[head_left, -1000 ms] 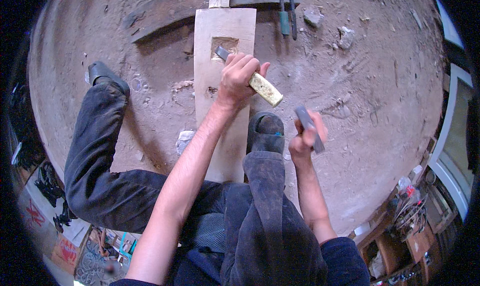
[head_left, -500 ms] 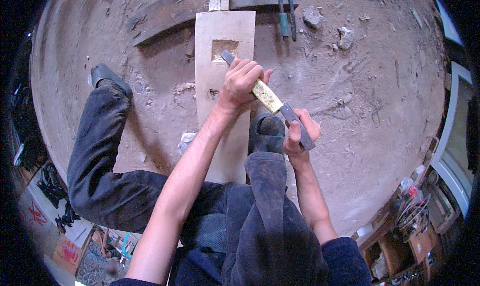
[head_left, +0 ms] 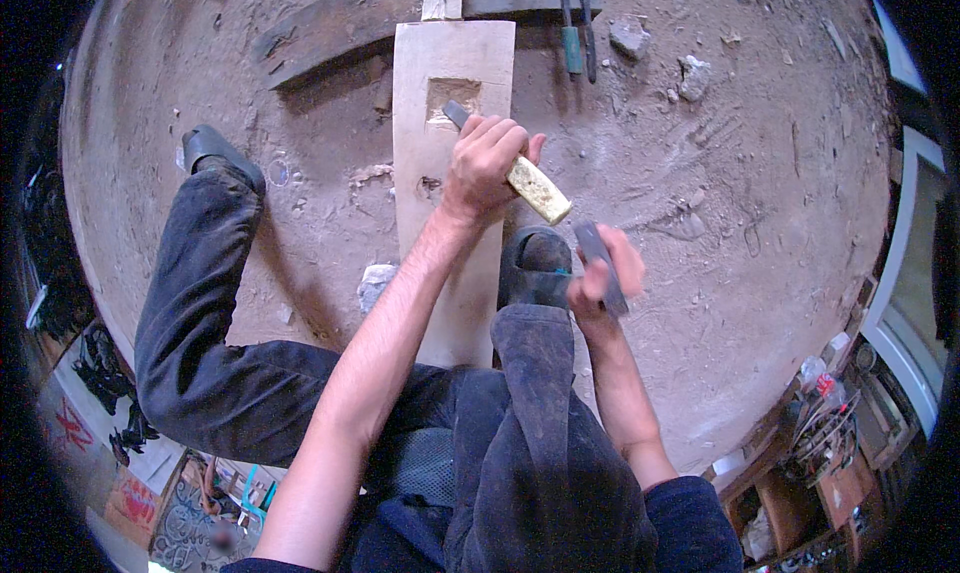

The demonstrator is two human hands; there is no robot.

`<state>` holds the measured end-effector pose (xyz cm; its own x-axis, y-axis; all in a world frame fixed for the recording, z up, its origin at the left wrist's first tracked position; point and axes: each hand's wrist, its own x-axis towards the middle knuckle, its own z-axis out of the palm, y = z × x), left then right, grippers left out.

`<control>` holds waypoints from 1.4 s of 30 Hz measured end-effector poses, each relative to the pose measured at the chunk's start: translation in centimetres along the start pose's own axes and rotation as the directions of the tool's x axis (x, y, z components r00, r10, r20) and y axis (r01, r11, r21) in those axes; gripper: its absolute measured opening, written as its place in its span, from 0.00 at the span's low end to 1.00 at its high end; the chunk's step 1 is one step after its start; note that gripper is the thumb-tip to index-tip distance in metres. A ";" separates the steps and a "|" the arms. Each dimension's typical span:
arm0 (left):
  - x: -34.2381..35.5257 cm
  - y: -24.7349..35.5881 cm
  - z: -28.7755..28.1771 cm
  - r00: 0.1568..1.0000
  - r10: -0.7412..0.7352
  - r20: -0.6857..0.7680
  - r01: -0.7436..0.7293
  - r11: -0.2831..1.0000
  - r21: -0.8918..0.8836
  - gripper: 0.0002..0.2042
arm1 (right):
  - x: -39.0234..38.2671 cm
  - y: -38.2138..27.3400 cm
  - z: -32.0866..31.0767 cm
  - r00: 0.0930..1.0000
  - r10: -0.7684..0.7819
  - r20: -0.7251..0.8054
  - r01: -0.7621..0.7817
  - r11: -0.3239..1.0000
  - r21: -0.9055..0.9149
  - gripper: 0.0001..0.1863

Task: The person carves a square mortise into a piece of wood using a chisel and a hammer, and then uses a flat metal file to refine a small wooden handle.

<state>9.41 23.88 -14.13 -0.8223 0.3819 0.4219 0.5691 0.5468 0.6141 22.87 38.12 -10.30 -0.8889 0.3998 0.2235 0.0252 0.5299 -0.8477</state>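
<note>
My left hand [head_left: 488,168] is closed around a chisel [head_left: 541,190] with a worn pale-yellow handle. The chisel slants, its grey blade tip in the rectangular recess [head_left: 455,98] cut in a pale wooden board [head_left: 420,53]. Blurred by motion, my right hand [head_left: 620,268] grips a dark grey, block-like metal bar [head_left: 603,263]; whether a handle hangs beneath it is hidden. A small gap separates the bar from the butt of the chisel handle. A smaller rough hole [head_left: 429,187] shows in the board, beside my left wrist.
A dark timber [head_left: 335,33] lies across the far end of the board. A tool with a green grip [head_left: 571,51] rests against it. Stone lumps [head_left: 629,37] lie on the dirt floor [head_left: 720,243]. My sandalled right foot [head_left: 535,263] is beside the board.
My right hand has drawn the metal bar slightly back, away from the chisel's butt, which it met or nearly met before. My left hand and chisel stay nearly in place.
</note>
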 end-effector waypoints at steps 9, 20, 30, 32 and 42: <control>-0.3 -0.5 -0.3 0.999 -0.031 -0.043 0.031 1.000 0.005 0.14 | 1.0 0.0 0.0 0.939 -0.260 -0.226 0.310 0.924 0.223 0.26; -0.2 -0.3 -0.2 0.999 -0.015 -0.028 0.014 1.000 -0.009 0.11 | 1.5 -1.3 -0.3 0.971 0.000 0.238 -0.020 0.997 0.079 0.31; -0.5 0.3 -0.9 0.993 0.050 0.110 -0.048 0.999 -0.014 0.18 | 1.4 -1.3 -0.1 0.995 -0.008 0.103 -0.010 0.985 0.174 0.31; -0.3 -0.1 -0.7 0.997 0.050 0.053 -0.046 0.997 -0.060 0.17 | 1.0 -0.6 -0.4 0.980 0.132 0.148 -0.157 0.973 0.168 0.30; -0.6 0.7 -1.5 0.931 0.258 0.257 -0.237 0.965 -0.110 0.16 | 3.1 -1.4 0.5 0.947 0.314 0.071 -0.322 0.927 0.191 0.15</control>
<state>10.29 22.92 -13.00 -0.6182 0.6881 0.3800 0.7438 0.3558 0.5658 19.88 38.22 -8.64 -0.8660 0.4920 -0.0889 0.2224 0.2199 -0.9498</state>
